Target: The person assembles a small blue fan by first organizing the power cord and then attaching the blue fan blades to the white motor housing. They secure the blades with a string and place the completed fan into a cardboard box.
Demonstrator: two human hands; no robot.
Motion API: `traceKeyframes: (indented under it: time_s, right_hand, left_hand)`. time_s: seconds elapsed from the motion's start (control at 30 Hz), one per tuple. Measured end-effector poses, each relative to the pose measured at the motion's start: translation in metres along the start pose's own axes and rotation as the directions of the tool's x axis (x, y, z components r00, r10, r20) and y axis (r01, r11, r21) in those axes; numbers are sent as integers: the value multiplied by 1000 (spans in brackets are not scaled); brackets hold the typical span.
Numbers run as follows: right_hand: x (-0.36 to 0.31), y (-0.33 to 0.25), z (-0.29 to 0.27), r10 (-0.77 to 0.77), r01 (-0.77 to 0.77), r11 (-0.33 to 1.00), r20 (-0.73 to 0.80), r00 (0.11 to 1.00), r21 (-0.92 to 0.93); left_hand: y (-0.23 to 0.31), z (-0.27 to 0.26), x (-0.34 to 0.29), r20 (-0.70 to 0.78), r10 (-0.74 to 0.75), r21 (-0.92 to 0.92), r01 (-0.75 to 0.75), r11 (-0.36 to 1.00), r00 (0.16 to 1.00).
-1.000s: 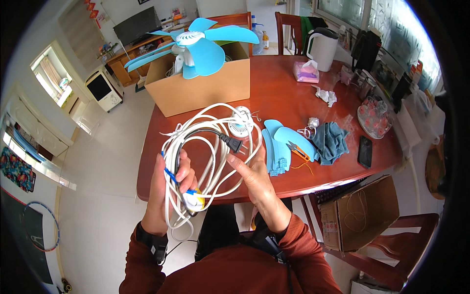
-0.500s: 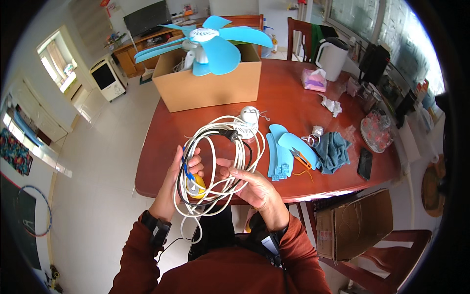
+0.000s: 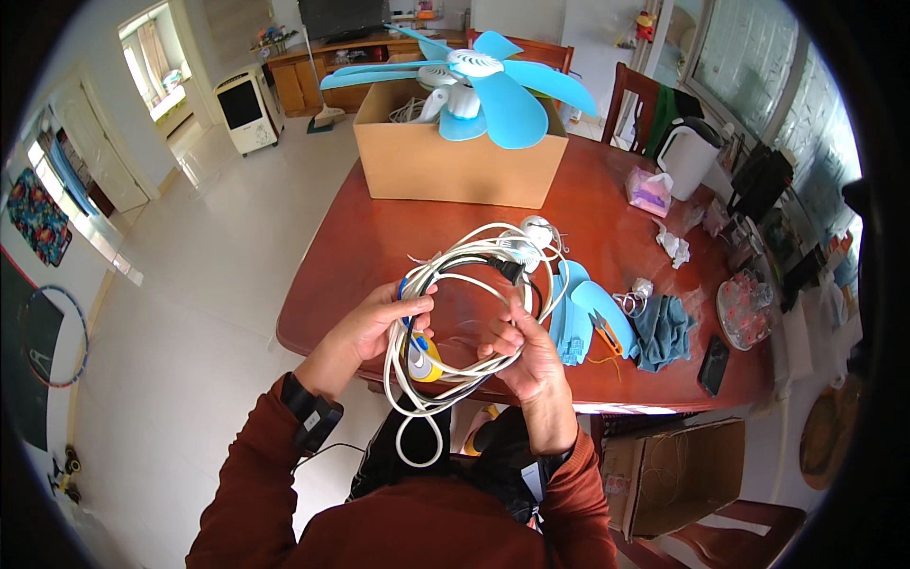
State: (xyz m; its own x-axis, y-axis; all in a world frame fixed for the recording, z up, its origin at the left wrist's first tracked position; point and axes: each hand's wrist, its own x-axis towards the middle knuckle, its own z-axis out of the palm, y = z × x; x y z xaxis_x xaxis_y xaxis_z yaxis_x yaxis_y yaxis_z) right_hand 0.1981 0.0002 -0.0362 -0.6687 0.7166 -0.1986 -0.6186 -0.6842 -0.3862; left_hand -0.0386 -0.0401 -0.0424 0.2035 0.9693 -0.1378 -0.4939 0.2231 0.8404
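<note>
In front of me, above the table's near edge, hangs a loose coil of white and black cable. A black plug lies at the coil's upper right, and a yellow and grey piece, its kind unclear, shows inside the loops. My left hand is closed round the coil's left side, thumb on top. On the right side, my right hand has its fingers curled round the strands, the index finger raised. Below, one white loop dangles free. Behind the coil, a small white fan-like part is partly hidden.
A cardboard box with a blue-bladed fan on top stands on the red-brown table. To the right lie blue blades, orange-handled snips, a teal cloth and a phone. An open carton sits below.
My view has turned left, so the scene sits further right. Both hands still hold the coil; the right hand's fingers have curled in more, with the index finger now pointing up.
</note>
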Motion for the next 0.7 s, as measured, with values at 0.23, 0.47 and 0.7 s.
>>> traceKeyframes:
  time_s: [0.23,0.47,0.7]
  right_hand:
    - [-1,-4,-2,-27,27,992,3,1000,-122]
    - [15,-6,-8,-50,46,998,145,988,30]
    - [22,18,5,-231,226,973,128,965,49]
  left_hand:
    - [23,-28,-2,-78,36,110,-27,994,996]
    - [10,-34,4,-29,103,99,-100,990,994]
    - [33,13,-5,-64,635,863,-277,423,770]
